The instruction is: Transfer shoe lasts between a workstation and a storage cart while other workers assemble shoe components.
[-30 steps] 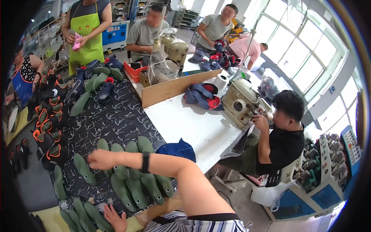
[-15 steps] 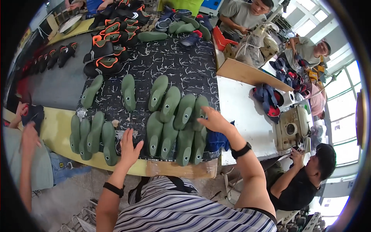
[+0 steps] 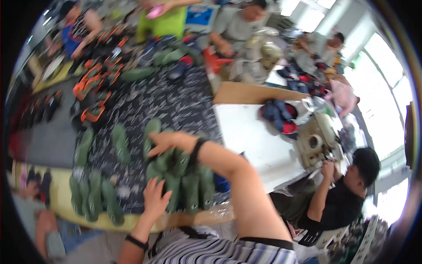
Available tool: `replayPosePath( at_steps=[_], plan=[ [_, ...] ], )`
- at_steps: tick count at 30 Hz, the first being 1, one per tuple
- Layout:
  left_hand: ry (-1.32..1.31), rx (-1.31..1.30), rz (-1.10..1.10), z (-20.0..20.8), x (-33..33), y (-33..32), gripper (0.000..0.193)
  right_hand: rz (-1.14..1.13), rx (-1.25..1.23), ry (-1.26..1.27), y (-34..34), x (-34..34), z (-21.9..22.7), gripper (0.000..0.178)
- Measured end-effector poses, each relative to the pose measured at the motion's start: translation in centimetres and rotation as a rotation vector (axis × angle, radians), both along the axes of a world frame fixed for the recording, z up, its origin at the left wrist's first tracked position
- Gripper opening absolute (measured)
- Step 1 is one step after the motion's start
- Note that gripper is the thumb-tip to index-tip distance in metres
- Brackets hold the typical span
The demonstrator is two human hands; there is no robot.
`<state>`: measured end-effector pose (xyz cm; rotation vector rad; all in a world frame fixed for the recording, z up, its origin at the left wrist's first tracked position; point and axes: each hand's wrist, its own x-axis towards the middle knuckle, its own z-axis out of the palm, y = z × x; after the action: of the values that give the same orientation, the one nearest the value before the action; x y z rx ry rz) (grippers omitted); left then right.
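Green foot-shaped lasts (image 3: 191, 193) are standing bunched in two overlapping rows at the near part of the desk (image 3: 176, 99). The right hand (image 3: 160, 143) is lying over the corner last (image 3: 152, 127) of the far row; blur is hiding whether its fingers are gripping or only touching. The left hand (image 3: 156, 198) is hovering or resting at the bunch's near left side, its fingers fanned apart.

As for progress, the bunch is appearing largely gathered, while a lone last (image 3: 120, 143), a left-hand last (image 3: 84, 147) and a slanting group of four (image 3: 94, 196) are lying outside it. All are showing smooth, matte, rounded bodies, some with small pale-rimmed holes.

Beneath them, the black covering is carrying pale streaks, and a yellow edge strip (image 3: 132, 225) is running along the near side. Farther off, dark shoes with orange trim (image 3: 92, 83) are sitting heaped. To the right, a flat tan board (image 3: 255, 93) is edging a glossy white worktop (image 3: 246, 127), beside which a co-worker (image 3: 336, 198) is sitting near a beige machine (image 3: 312, 141).
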<state>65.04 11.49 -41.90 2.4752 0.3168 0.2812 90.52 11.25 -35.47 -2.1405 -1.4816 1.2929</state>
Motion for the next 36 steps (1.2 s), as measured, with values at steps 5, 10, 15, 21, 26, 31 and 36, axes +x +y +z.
replayPosePath(
  at_steps=[5,10,15,21,26,31,36],
  plan=[
    [0.047,-0.071,0.036,0.5,0.2,2.1,0.046,-0.047,0.073,-0.276,1.9,-2.1,-2.3,0.094],
    [-0.025,0.008,0.249,-3.1,0.1,6.9,0.051,-0.257,0.13,-0.275,3.4,-2.7,-4.3,0.07],
    [0.033,0.056,0.441,-5.0,-1.2,12.4,0.05,-0.29,0.096,-0.305,7.8,-5.4,-2.3,0.062],
    [-0.172,-0.163,0.507,-4.9,-1.1,16.1,0.048,-0.149,0.084,-0.428,12.2,-9.3,-2.7,0.058],
    [-0.242,-0.472,0.45,-4.9,-2.2,15.4,0.046,-0.103,0.187,-0.304,10.7,-13.1,-3.8,0.052],
    [-0.391,-0.729,0.323,-3.0,-5.5,10.7,0.047,0.068,0.247,-0.185,8.7,-16.5,-4.1,0.035],
    [-0.229,-0.606,0.408,-1.2,-9.3,6.7,0.061,0.251,0.265,-0.147,4.2,-20.1,-4.7,0.036]
  ],
)
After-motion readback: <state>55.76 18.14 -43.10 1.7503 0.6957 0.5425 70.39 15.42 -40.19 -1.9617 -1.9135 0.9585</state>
